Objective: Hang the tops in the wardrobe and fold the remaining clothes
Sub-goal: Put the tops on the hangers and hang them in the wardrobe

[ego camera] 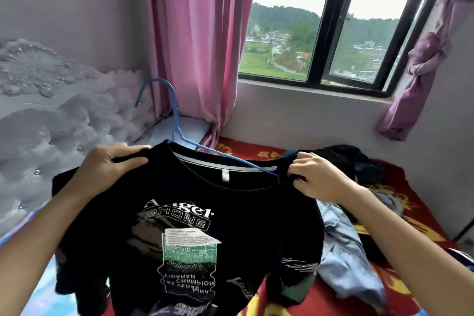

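A black T-shirt (195, 215) with white and green print is held up over the bed, its front facing me. A blue hanger (177, 120) sits inside its neck opening, hook pointing up and left. My left hand (115, 164) is shut on the shirt's left shoulder. My right hand (315, 177) pinches the right shoulder where the hanger's arm ends. Light blue jeans (343, 246) lie crumpled on the bed to the right. A dark pile of clothes (351, 159) lies behind my right hand.
The bed has a red patterned blanket (400, 187) and a grey tufted headboard (51, 120) on the left. Pink curtains (200, 46) and a window (333, 33) stand ahead; a knotted purple curtain (420, 72) hangs at right. No wardrobe is in view.
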`<state>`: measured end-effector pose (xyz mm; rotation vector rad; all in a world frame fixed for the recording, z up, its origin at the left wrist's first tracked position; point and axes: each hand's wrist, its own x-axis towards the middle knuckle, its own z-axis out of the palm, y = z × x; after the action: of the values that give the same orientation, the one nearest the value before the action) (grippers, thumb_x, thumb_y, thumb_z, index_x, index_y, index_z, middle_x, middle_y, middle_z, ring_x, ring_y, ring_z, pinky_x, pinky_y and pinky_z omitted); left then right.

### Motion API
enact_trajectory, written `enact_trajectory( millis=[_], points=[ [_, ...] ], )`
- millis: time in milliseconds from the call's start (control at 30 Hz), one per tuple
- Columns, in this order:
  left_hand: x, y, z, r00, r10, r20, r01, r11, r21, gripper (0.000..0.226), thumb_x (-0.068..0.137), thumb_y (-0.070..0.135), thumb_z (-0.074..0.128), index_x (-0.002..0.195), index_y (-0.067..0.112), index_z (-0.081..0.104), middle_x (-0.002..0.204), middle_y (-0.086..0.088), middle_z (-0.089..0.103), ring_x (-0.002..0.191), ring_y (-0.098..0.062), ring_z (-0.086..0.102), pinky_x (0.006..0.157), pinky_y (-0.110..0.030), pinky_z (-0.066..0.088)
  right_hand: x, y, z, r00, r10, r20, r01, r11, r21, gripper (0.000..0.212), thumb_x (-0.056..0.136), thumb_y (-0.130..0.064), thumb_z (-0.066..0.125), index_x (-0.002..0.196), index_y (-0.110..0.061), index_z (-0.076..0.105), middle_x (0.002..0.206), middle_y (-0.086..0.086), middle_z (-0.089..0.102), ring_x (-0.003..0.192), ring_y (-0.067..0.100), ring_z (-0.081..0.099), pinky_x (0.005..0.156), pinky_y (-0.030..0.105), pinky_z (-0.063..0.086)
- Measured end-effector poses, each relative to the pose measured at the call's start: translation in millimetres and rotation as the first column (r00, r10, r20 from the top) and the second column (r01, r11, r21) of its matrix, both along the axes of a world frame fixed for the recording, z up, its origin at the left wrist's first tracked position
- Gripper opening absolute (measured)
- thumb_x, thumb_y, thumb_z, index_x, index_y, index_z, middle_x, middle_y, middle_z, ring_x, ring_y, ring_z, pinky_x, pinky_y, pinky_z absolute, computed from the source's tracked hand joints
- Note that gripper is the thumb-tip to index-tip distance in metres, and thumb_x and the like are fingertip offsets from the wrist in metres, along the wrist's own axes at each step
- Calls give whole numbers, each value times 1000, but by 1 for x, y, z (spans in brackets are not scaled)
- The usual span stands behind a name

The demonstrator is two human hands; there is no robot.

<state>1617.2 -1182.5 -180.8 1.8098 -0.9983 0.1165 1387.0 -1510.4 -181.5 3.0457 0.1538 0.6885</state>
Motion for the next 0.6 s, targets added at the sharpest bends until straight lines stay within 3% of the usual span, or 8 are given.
enact_trajectory(
  millis=[67, 133, 233, 300, 367, 433, 500, 600],
  points=[
    [-5, -10, -7, 999, -50, 19, 50, 999, 18, 48, 74, 5, 71, 85, 51, 70, 76, 8, 66, 73, 1, 58, 70, -6, 39, 6, 17, 9, 1000, -16, -5, 17, 987, 157, 19, 64, -12, 44, 67, -7, 63, 63, -9, 48, 67, 9, 40, 66, 19, 36],
    [-15, -24, -13, 994, -81, 79, 77, 996, 44, 34, 74, 5, 72, 96, 32, 73, 74, 7, 61, 66, 4, 55, 64, -8, 37, 15, 35, 16, 998, -61, -34, 68, 958, 280, 34, 66, -13, 43, 91, -6, 65, 66, -5, 51, 66, 12, 41, 67, 22, 37],
    [-24, -43, -20, 984, -89, 157, 80, 995, 66, 35, 74, 13, 72, 109, 13, 70, 77, 6, 58, 64, 4, 53, 61, -11, 34, 35, 50, 25, 983, -119, -141, 161, 925, 344, 50, 83, -23, 46, 131, -9, 51, 62, -3, 49, 61, 13, 37, 68, 27, 37],
    [-26, -47, -20, 983, -87, 160, 80, 996, 50, 32, 75, 16, 75, 107, 20, 72, 78, 10, 58, 65, 5, 53, 62, -11, 34, 44, 53, 32, 965, -144, -220, 200, 944, 263, 35, 92, -30, 55, 121, -12, 61, 67, -3, 51, 66, 17, 42, 70, 24, 34],
    [-26, -44, -16, 984, -115, 138, 106, 992, 70, 31, 75, 27, 74, 94, 50, 69, 78, 13, 60, 67, 6, 55, 63, -11, 35, 49, 54, 36, 946, -172, -276, 201, 976, 80, 29, 92, -36, 55, 97, -12, 70, 71, 0, 58, 74, 27, 48, 73, 27, 38],
    [-19, -35, -14, 984, -137, 116, 124, 986, 116, 50, 77, 24, 73, 81, 71, 57, 78, 19, 62, 69, 8, 56, 64, -7, 35, 50, 51, 42, 932, -225, -285, 202, 974, -107, 34, 93, -43, 50, 95, -16, 70, 94, 1, 67, 96, 26, 54, 83, 29, 39],
    [-7, -20, -14, 991, -98, 93, 86, 988, 126, 63, 80, 8, 68, 77, 70, 59, 73, 24, 63, 68, 12, 57, 64, -4, 36, 45, 38, 52, 937, -251, -244, 215, 963, -163, 34, 93, -45, 49, 98, -18, 70, 110, -2, 60, 112, 18, 45, 91, 30, 32],
    [8, 6, -14, 995, -29, -95, 31, 999, 21, 40, 83, -7, 61, 83, 30, 75, 64, 25, 66, 63, 13, 58, 66, 0, 41, 34, 12, 62, 945, -262, -198, 268, 964, -1, 32, 90, -40, 55, 94, -13, 72, 110, -1, 54, 111, 17, 43, 95, 32, 32]
  ],
)
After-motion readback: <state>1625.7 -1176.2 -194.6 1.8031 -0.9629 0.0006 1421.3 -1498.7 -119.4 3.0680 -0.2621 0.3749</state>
